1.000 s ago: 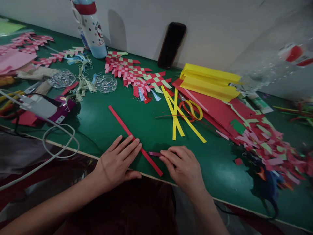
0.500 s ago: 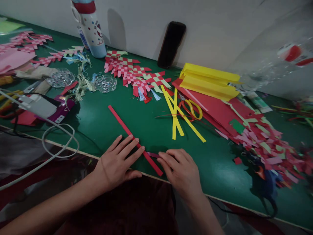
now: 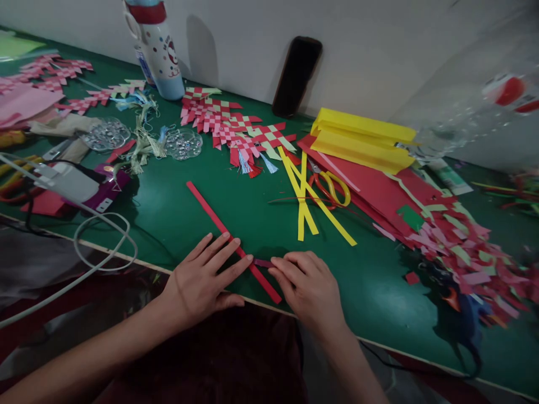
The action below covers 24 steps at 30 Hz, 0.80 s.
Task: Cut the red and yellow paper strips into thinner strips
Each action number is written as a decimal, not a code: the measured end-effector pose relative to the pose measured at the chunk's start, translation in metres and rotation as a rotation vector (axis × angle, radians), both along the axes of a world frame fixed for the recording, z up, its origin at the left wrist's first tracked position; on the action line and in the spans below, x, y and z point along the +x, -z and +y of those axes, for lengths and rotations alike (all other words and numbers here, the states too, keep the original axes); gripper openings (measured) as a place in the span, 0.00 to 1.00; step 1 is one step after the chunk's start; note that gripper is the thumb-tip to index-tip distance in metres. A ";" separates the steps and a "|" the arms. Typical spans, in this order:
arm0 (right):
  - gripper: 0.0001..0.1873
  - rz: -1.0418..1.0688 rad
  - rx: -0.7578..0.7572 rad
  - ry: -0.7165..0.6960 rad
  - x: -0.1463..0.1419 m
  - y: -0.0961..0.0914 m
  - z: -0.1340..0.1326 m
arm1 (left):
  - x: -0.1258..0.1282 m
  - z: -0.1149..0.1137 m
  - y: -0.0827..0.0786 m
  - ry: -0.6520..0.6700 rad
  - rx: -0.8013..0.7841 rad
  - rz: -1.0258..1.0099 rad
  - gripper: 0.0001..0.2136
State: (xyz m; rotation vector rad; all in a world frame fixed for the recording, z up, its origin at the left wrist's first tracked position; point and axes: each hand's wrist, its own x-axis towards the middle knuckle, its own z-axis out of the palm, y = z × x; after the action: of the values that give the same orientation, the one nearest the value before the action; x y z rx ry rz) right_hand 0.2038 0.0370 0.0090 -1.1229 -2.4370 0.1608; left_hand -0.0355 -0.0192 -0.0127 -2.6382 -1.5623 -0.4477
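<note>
A long red paper strip [image 3: 206, 209] lies slantwise on the green table, its near end close to the front edge. My left hand [image 3: 207, 270] rests flat across the strip's middle, fingers stretched out and pressing it down. Between the thumb and forefinger of my right hand [image 3: 309, 286] is a thin purple piece [image 3: 263, 262], whose left tip reaches the red strip beside my left forefinger. Whether this piece is a tool or a strip I cannot tell. Several yellow paper strips [image 3: 309, 210] lie crossed beyond my right hand, near orange-and-yellow scissors [image 3: 334, 188].
Woven paper pieces [image 3: 223, 126], bead boxes [image 3: 184, 143] and a bottle [image 3: 162, 56] stand along the back. A phone [image 3: 297, 77] leans on the wall. Folded yellow paper [image 3: 364, 140] and paper scraps [image 3: 458, 241] cover the right. A white cable [image 3: 101, 264] loops over the front edge.
My right hand has shifted very slightly up and left with the purple piece. The left hand stays flat on the red strip, which lies as before.
</note>
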 end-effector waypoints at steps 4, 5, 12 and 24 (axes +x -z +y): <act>0.08 0.014 0.027 0.015 0.003 -0.001 0.004 | 0.000 0.000 -0.001 0.005 0.004 0.001 0.31; 0.08 0.015 0.028 0.017 0.003 -0.001 0.004 | 0.000 0.000 -0.001 0.009 0.008 -0.004 0.31; 0.09 -0.007 0.004 -0.004 -0.006 -0.001 0.005 | -0.001 0.000 -0.001 0.025 0.008 -0.024 0.29; 0.08 0.011 -0.001 0.006 -0.007 0.000 0.010 | -0.002 0.001 -0.001 0.028 -0.002 0.012 0.30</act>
State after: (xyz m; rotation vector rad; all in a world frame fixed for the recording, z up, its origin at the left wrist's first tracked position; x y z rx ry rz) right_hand 0.1970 0.0474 0.0085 -1.1272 -2.4238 0.1663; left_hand -0.0374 -0.0179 -0.0116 -2.6622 -1.5249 -0.4311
